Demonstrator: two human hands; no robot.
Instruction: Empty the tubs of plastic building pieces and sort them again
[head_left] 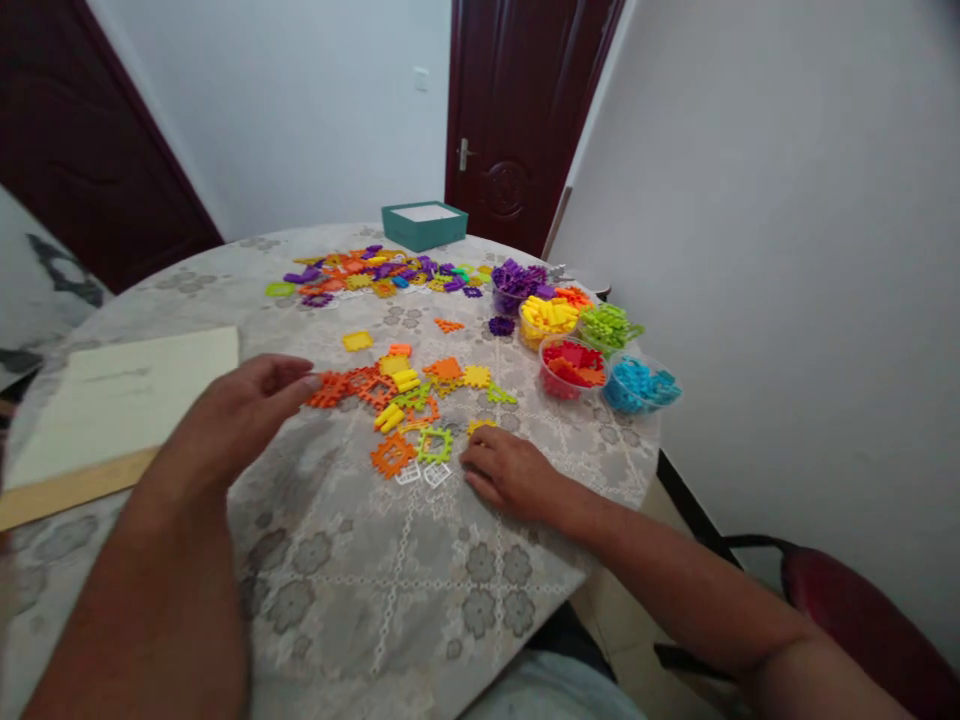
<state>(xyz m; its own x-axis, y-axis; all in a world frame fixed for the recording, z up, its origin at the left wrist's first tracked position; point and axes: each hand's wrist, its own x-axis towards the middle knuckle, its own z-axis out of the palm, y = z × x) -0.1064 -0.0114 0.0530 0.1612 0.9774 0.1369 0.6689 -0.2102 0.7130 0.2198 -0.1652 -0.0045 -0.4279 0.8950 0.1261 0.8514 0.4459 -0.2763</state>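
Observation:
My left hand (244, 415) hovers over the left of the table, thumb and fingers slightly apart. Its fingertips come up to an orange toothed plastic building piece (328, 390); whether they touch it I cannot tell. Resting low on the cloth, my right hand (514, 470) has its fingers loosely bent, with a yellow piece (480, 427) just beyond them. Between the hands lies a loose group of pieces: an orange square frame (393, 455), a green square frame (434, 445), white window-like pieces (436, 474) and yellow rod-shaped pieces (389, 418).
Clear tubs at the right hold sorted pieces: purple (517, 283), yellow (550, 318), green (609, 326), red (573, 366) and blue (643, 384). A mixed pile (382, 270) lies farther back, before a teal box (424, 232). At left is a pale board (127, 395).

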